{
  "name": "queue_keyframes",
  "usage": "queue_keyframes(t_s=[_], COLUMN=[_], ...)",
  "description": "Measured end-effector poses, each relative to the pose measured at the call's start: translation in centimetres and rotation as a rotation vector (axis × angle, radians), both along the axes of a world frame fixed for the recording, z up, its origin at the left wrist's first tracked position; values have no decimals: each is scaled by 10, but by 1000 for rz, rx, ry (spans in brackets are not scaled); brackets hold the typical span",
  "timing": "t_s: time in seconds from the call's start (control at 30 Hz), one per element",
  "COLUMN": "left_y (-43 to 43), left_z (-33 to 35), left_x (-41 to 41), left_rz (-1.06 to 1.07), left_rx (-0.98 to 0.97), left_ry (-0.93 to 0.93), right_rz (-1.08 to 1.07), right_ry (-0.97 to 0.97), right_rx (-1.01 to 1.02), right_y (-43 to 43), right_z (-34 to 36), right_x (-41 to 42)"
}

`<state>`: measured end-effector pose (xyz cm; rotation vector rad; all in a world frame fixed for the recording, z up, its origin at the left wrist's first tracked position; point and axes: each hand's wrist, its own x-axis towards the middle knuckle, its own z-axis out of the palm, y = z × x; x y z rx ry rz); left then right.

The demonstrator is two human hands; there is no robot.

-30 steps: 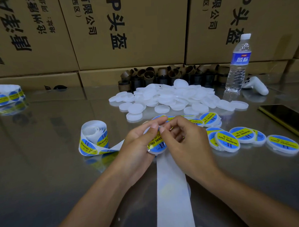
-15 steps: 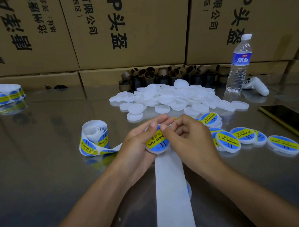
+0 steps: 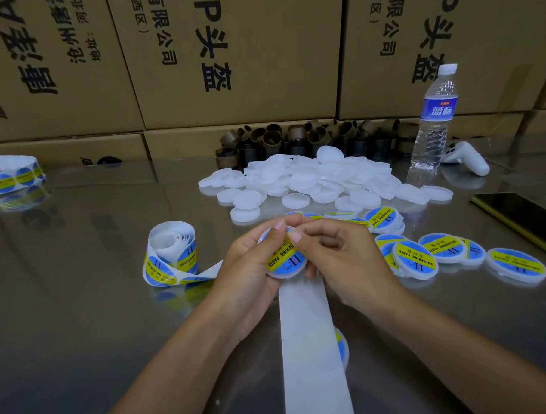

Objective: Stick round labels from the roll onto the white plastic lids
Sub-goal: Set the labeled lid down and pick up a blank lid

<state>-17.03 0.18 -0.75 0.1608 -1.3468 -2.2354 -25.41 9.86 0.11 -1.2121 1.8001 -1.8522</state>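
Centre of the worktop (image 3: 82,309), the lid (image 3: 291,264) is held up off the surface with its label (image 3: 281,258) facing us. The left hand (image 3: 249,270) has its grip curled round the rim at 9 o'clock. The right hand (image 3: 346,260) pinches from 3, thumb on the sticker's top edge. It looks a light, stiff disc of smooth plastic, likely slippery, so the rim is the place to hold. The backing strip (image 3: 308,330) trails limp toward 6. Roll (image 3: 170,258) at 9, bare lids (image 3: 311,180) piled at 12, labelled lids (image 3: 424,253) crowding 3, phone (image 3: 522,221) beyond. Open room lies at 7 to 8.
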Motion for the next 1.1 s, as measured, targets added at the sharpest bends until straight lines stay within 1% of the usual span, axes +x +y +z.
queue_keyframes(t_s=[0.13,0.33,0.5,0.67,0.77,0.9,1.03,1.1], left_y=[-1,0,-2,0,-2,-2,-1,0], left_z=[0,-5,-7,-9,-10,-8,-5,-3], left_x=[-1,-1,-1,-1,-1,-1,-3,-2], left_rz=[33,67,59,81,81,98,103,107], left_rx=[27,-90,-135,-238,-265,-243,-143,-130], left_ry=[12,-69,-80,-109,-107,-105,-118,-113], right_rz=[30,-111,-165,-211,-235,-249,-245,-217], right_ry=[-14,-143,-123,-128,-91,-39,-37,-34], right_rx=[29,-100,-108,-149,-140,-134,-142,-136], right_y=[0,0,0,2,2,2,3,3], right_z=[0,2,2,2,2,2,1,1], right_x=[1,-2,-1,0,1,2,0,-1])
